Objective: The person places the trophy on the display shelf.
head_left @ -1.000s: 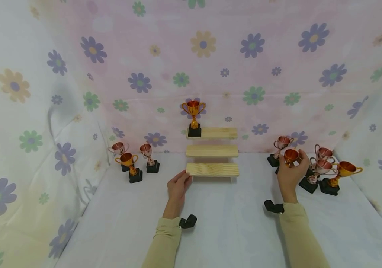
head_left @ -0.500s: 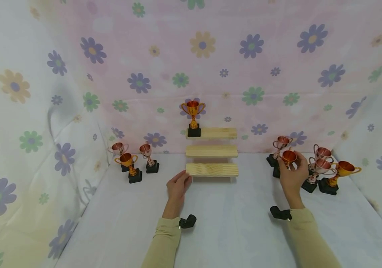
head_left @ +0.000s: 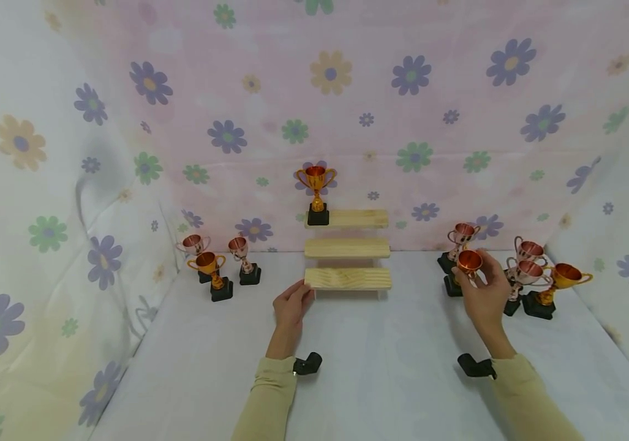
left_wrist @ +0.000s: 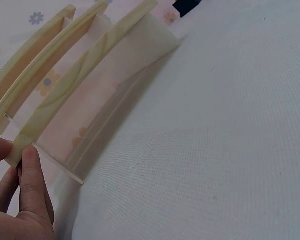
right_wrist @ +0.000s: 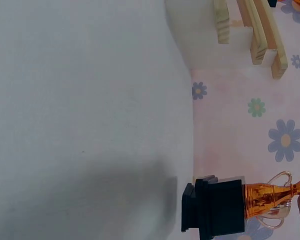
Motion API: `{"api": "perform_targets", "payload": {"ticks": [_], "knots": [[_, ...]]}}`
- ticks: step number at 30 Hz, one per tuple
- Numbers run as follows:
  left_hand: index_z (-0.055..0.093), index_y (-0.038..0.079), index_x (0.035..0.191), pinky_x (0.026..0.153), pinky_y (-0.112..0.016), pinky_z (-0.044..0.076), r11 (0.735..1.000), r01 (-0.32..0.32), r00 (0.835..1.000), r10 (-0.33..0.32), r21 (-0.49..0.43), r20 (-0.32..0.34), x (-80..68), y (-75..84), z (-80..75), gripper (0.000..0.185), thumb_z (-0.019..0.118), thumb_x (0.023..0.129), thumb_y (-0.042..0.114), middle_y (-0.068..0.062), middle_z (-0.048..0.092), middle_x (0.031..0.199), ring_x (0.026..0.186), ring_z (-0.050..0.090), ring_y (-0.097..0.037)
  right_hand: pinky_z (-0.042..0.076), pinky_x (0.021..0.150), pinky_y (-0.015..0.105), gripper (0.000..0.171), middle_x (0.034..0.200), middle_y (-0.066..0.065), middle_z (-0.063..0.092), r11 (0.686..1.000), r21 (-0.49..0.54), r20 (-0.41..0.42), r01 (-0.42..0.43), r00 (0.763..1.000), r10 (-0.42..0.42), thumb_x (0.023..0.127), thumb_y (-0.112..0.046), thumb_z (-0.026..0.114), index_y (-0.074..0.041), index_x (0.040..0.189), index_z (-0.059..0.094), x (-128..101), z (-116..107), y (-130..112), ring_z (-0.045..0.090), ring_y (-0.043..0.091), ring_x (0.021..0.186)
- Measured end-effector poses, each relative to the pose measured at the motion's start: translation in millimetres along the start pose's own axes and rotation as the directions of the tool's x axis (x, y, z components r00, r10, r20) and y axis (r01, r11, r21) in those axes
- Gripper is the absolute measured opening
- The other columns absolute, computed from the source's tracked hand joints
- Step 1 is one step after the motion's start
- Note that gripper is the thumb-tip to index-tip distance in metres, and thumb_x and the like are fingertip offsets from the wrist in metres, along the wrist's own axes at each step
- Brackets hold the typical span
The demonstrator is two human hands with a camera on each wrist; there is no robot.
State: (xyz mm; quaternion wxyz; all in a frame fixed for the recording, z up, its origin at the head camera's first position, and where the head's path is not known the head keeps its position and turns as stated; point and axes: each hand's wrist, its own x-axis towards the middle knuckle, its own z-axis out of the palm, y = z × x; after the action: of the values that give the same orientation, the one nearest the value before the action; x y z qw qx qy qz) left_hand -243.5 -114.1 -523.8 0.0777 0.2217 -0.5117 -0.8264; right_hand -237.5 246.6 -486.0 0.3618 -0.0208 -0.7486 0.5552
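A three-step wooden stand (head_left: 347, 278) stands at the back of the table, with a gold trophy (head_left: 316, 196) on the left end of its top step. My left hand (head_left: 304, 293) pinches the left end of the bottom step (left_wrist: 20, 150) between thumb and fingers (left_wrist: 29, 175). My right hand (head_left: 476, 271) grips a copper trophy (head_left: 468, 262) by its cup, right of the stand. In the right wrist view, that trophy's black base (right_wrist: 215, 207) is close above the white cloth; the hand itself is almost out of view.
Three trophies (head_left: 210, 269) stand left of the stand. Several more trophies (head_left: 529, 269) are clustered at the right, near the flowered cloth wall (head_left: 623, 214). White cloth (head_left: 380, 367) covers the table in front of the stand.
My right hand has carried the copper trophy a little to the left, away from the right cluster. The left hand has stayed on the bottom step.
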Motion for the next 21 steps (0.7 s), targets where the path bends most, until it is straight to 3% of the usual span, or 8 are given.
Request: {"api": "perform_targets", "payload": {"ticks": [9,16,21], "knots": [[0.063,-0.015,0.125,0.079,-0.023,0.062,1.0,0.007,1.0,-0.007,0.004,-0.002,-0.7,0.2,0.4,0.034,0.064,0.093,-0.004,-0.016,0.068,0.107,0.082,0.069,-0.012,0.05,0.09,0.008,0.06,0.127,0.02,0.062,0.99,0.079,0.134,0.117,0.983,-0.127,0.077,0.018,0.078,0.004,0.132,0.061,-9,-6,-9,0.059,0.007,0.123],[0.063,-0.015,0.124,0.079,-0.022,0.062,1.0,-0.003,1.0,0.003,0.018,-0.005,-0.8,-0.3,0.4,0.033,0.064,0.093,-0.004,-0.017,0.068,0.106,0.082,0.069,-0.012,0.052,0.09,0.01,0.062,0.123,-0.003,0.063,0.983,0.152,0.249,0.101,0.959,-0.137,0.077,0.021,0.076,0.004,0.134,0.061,-11,-10,-22,0.059,0.001,0.118],[0.063,-0.015,0.124,0.079,-0.023,0.062,1.0,-0.003,1.0,0.003,0.015,-0.004,0.4,-1.1,0.3,0.033,0.064,0.092,-0.004,-0.017,0.068,0.106,0.082,0.069,-0.012,0.054,0.089,0.012,0.064,0.128,-0.011,0.064,0.979,0.193,0.326,0.07,0.936,-0.131,0.079,0.022,0.073,0.003,0.138,0.059,-10,-10,-28,0.06,0.002,0.119]]}}
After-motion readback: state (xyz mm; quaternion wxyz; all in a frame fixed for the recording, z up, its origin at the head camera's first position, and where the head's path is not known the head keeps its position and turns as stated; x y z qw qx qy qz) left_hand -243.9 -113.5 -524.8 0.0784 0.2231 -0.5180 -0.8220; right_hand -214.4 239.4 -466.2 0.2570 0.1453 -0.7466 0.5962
